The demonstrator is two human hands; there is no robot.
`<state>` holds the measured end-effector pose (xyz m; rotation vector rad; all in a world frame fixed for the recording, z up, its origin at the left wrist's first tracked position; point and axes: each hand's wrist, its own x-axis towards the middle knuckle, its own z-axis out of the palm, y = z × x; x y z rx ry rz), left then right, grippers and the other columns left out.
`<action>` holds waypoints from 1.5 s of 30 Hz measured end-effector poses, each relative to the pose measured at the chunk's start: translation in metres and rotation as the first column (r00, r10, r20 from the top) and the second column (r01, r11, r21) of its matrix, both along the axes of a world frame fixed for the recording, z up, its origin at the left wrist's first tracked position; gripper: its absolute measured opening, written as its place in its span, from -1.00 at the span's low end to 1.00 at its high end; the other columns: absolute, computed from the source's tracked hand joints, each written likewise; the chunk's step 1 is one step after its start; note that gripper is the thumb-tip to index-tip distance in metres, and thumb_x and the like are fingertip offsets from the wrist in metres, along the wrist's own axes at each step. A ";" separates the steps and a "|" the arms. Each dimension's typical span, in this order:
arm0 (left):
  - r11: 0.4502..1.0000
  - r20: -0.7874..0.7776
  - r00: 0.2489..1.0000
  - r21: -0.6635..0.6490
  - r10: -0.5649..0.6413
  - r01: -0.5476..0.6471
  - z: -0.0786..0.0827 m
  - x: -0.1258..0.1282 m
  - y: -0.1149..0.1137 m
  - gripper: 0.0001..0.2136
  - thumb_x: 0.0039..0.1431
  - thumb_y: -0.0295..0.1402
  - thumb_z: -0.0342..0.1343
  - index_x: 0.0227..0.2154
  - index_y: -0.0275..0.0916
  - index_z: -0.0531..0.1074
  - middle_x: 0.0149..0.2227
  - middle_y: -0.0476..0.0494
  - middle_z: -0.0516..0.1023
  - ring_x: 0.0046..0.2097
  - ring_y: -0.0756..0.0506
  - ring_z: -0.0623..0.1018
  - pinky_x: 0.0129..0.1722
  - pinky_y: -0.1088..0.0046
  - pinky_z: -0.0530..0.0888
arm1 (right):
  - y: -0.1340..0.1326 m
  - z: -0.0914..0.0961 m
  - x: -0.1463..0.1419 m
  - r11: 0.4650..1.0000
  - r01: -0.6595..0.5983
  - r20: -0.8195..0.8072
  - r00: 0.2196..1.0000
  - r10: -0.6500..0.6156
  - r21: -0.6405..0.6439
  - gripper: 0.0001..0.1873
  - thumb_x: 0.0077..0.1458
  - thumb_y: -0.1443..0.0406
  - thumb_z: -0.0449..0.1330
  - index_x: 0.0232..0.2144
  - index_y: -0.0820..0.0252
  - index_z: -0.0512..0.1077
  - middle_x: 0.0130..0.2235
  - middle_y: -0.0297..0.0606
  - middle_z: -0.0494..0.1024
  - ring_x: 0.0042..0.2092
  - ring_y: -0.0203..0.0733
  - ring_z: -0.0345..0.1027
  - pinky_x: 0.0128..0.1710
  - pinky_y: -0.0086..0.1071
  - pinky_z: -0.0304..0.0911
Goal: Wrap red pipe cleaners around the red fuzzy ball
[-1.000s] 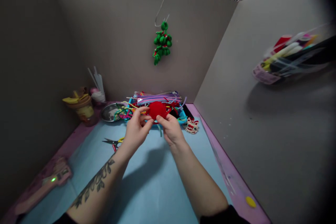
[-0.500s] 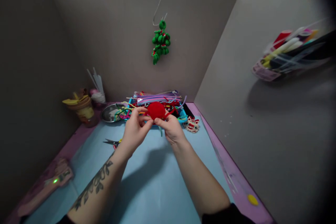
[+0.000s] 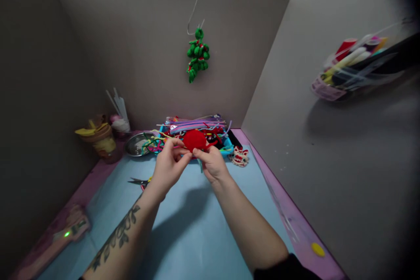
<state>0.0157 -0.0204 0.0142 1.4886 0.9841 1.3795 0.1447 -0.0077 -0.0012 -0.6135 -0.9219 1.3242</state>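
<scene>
Both my hands meet over the blue mat (image 3: 183, 227) and hold a fuzzy red round piece (image 3: 194, 139) made of pipe cleaner. My left hand (image 3: 168, 166) pinches its left lower edge with thumb and fingers. My right hand (image 3: 213, 164) pinches its right lower edge, and a red pipe-cleaner tail sticks out to the right. Just behind the piece lies a pile of coloured pipe cleaners (image 3: 197, 124) in a blue tray.
Scissors (image 3: 139, 181) lie on the mat to the left. A metal dish (image 3: 136, 144), a cup with yellow bits (image 3: 98, 138) and a small red-white figure (image 3: 240, 156) stand at the back. A green ornament (image 3: 196, 54) hangs on the back wall. Grey partitions enclose three sides.
My hands keep hold of the red piece and have shifted only slightly; the fingers have worked a little along its lower edge. The view has tilted a bit.
</scene>
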 end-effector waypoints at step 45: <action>0.997 0.484 0.872 -0.059 0.068 -0.045 -0.004 0.019 -0.003 -0.62 -0.14 -0.41 0.33 -0.39 -0.18 0.18 -0.54 0.16 0.44 -0.60 0.13 0.34 -0.63 0.67 0.23 | -0.021 -0.003 -0.002 0.577 0.314 0.529 0.230 -0.817 0.754 -0.88 0.02 0.36 0.18 -0.48 0.12 0.52 0.33 -0.38 -0.01 0.36 0.17 -0.30 0.27 0.17 -0.13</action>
